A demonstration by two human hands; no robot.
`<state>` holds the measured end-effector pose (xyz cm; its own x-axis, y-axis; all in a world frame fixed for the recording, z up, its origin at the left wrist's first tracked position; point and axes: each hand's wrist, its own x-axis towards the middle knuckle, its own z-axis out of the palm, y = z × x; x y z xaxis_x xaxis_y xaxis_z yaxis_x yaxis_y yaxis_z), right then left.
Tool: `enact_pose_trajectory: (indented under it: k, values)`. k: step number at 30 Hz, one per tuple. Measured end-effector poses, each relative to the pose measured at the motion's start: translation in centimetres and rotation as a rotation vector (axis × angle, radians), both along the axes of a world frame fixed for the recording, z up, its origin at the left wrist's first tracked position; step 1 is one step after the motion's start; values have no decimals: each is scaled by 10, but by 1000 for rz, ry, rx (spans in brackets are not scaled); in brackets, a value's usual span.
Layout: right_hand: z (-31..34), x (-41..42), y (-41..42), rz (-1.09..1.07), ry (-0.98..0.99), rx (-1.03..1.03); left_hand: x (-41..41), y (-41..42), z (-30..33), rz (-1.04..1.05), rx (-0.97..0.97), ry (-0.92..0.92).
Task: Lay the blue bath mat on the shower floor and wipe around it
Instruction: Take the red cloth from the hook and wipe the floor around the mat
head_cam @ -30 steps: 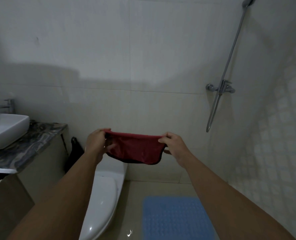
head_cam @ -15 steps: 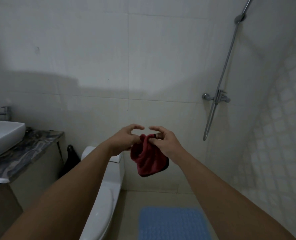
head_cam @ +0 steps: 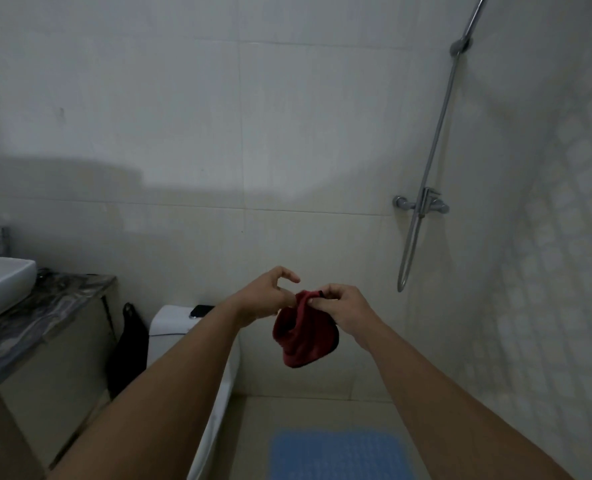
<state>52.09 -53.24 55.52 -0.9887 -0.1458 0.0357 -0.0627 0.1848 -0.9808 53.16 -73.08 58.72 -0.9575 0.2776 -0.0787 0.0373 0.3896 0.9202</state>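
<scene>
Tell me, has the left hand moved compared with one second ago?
Yes. The left hand has moved rightward, away from the toilet tank, and now meets the right hand at the bunched red cloth.

1. Right hand point(head_cam: 344, 311) pinches the top of a bunched red cloth point(head_cam: 305, 336), which hangs at center.
2. Left hand point(head_cam: 265, 299) touches the cloth's upper edge at 9 o'clock, its forefinger curled above.
3. Blue bath mat point(head_cam: 339, 455) lies flat on the shower floor point(head_cam: 259, 420) at 6 o'clock.
4. Toilet point(head_cam: 173, 323) stands at 8 o'clock.

Count: hands 2, left hand point(head_cam: 265, 296) and right hand point(head_cam: 343, 308); red cloth point(head_cam: 305, 336) 1; blue bath mat point(head_cam: 339, 455) 1; toilet point(head_cam: 183, 327) 1; washbasin point(head_cam: 0, 282) 1; shower mixer point(head_cam: 422, 204) 1.
</scene>
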Motion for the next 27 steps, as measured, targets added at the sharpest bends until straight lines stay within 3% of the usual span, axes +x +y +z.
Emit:
enact_pose_trajectory:
  k: [6,9,13,16,19,23,27]
  values:
    - [1,-33,28,-62,1,-185,-12,32,-26,271,-73,438]
    - [3,-52,42,-21,-23,-201,-21,47,-42,252,-196,518]
    - [-4,-76,64,7,-60,-194,-28,62,-56,251,-238,443]
    - [-21,-93,78,61,-59,-61,-32,66,-68,239,-331,373]
    - [-47,-107,79,139,-112,42,-36,67,-78,275,-218,164]
    - [-82,-112,69,338,-449,-126,-31,63,-105,441,179,-80]
    - [-141,-104,48,542,-896,-167,-6,49,-163,639,302,-210]
